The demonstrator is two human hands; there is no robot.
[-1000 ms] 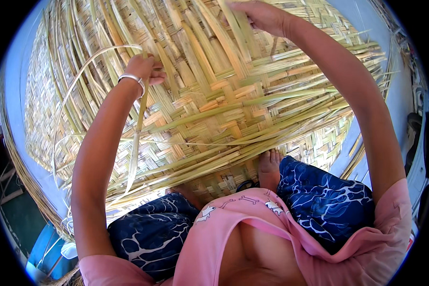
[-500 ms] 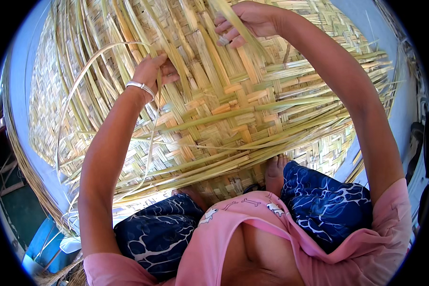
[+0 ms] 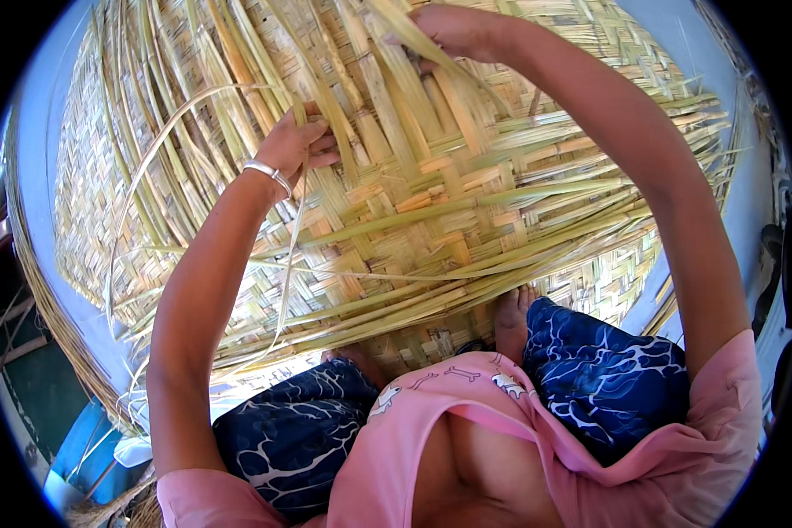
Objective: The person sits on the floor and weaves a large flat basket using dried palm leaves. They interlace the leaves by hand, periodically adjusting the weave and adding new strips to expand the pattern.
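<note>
A large mat [image 3: 607, 66] woven from flat, pale green-yellow strips spreads out under my arms. My left hand [image 3: 299, 148], with a silver bangle at the wrist, is closed on a thin reed strip [image 3: 292, 255] that loops out to the left and trails down towards my lap. Farther off, at the top of the view, my right hand [image 3: 456, 33] pinches a wider reed strip [image 3: 427, 44]; its fingertips are partly hidden behind that strip. Between the hands, several unwoven strips [image 3: 374, 101] run away from me over the mat.
Loose strips [image 3: 493, 264] lie crosswise in front of my feet [image 3: 512, 317], which rest at the mat's near side. At the left are a long bundle of thin stalks [image 3: 48, 312] and a blue container [image 3: 84, 453]. Bluish floor [image 3: 722, 53] shows past the right edge.
My left hand has shifted a little right and nearer to me, with its trailing strip. My right hand has turned and moved slightly left; its fingers are less visible now.
</note>
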